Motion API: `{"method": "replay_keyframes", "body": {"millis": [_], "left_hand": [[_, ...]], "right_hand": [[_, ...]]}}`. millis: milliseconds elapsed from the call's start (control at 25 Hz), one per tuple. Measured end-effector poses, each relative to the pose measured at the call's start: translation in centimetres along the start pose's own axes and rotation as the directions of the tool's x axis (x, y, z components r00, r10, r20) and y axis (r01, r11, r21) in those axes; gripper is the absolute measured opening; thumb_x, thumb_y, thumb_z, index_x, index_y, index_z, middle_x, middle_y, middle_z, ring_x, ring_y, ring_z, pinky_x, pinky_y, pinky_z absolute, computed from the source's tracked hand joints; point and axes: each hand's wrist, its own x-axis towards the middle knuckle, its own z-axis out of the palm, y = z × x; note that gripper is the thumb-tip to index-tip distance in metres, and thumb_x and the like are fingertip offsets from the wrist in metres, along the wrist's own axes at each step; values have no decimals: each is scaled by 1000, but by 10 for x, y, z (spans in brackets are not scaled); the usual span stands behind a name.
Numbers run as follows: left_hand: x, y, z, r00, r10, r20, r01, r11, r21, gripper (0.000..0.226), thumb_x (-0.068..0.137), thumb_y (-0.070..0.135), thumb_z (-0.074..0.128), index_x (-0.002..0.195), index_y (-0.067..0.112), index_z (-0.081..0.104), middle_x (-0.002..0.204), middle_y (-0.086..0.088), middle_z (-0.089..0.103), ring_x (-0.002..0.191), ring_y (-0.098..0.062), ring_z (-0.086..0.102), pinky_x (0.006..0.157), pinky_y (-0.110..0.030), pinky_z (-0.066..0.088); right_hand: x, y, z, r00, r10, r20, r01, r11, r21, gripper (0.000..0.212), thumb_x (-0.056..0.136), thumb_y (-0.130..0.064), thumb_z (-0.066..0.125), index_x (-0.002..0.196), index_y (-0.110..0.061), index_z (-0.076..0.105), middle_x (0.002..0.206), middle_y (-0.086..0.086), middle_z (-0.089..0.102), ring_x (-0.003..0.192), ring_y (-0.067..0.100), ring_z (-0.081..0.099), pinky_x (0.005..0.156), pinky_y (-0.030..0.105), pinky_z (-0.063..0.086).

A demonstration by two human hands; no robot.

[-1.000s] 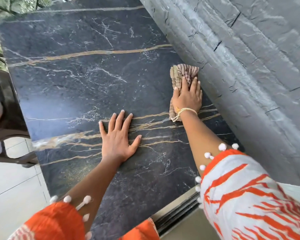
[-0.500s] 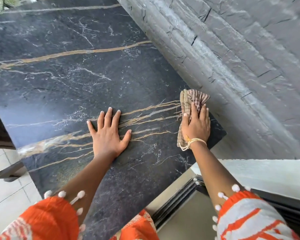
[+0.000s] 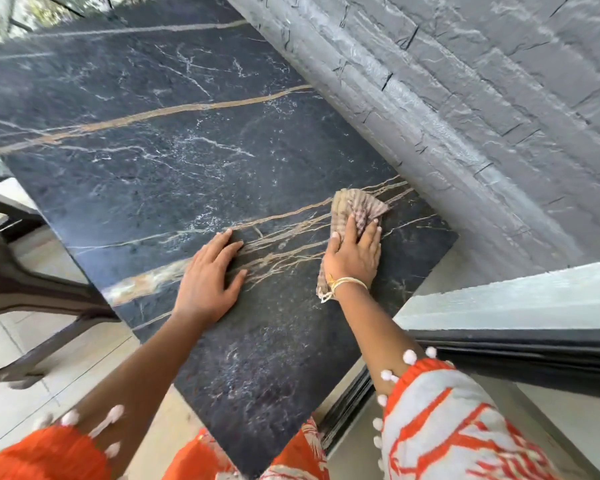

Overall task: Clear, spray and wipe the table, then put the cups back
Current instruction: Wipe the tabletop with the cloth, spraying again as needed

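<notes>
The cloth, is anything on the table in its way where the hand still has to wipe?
Nothing visible blocks it. The right hand presses the cloth flat near the wall. Beside it only the left hand rests flat on the table; no cups or other things show on the dark top.

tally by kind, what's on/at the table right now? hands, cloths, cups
Hands: 2, the left hand flat on the marble table, the right hand pressing the cloth
Cloths: 1, striped cloth near the table's wall-side edge
Cups: 0 in view
Total: 3
</notes>
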Motion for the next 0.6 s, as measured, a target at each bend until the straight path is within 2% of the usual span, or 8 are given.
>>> {"method": "replay_keyframes", "body": {"millis": [160,320,520,600], "left_hand": [[-40,-54,-27,1000,-7,1,6,999,46,62,90,54,35,142,21,44,156,-3,34,143,-25,31,116,-41,29],[-71,-79,-44,995,-98,-36,101,992,70,58,91,47,41,140,17,46,155,-6,34,143,-27,32,115,-40,28],[-104,-76,-56,989,-148,19,149,988,-46,57,88,22,62,142,13,45,155,-7,34,144,-26,29,120,-37,22],[-111,-72,-65,982,-188,14,188,967,-169,53,83,12,63,135,10,52,149,-6,42,139,-23,38,117,-33,28]], "right_hand": [[-57,-63,24,965,-260,29,262,964,-42,59,94,-45,33,150,-25,26,160,17,10,148,33,10,120,46,13],[-122,-114,41,909,-417,9,417,909,11,56,91,-39,41,146,-26,37,156,18,25,145,35,22,117,47,24],[-192,-134,51,846,-532,-35,533,840,103,46,90,-25,45,135,-22,54,150,16,40,140,32,35,113,43,34],[-212,-133,51,816,-576,-54,577,802,156,42,90,-23,47,129,-20,60,145,15,47,135,31,43,109,41,39]]}}
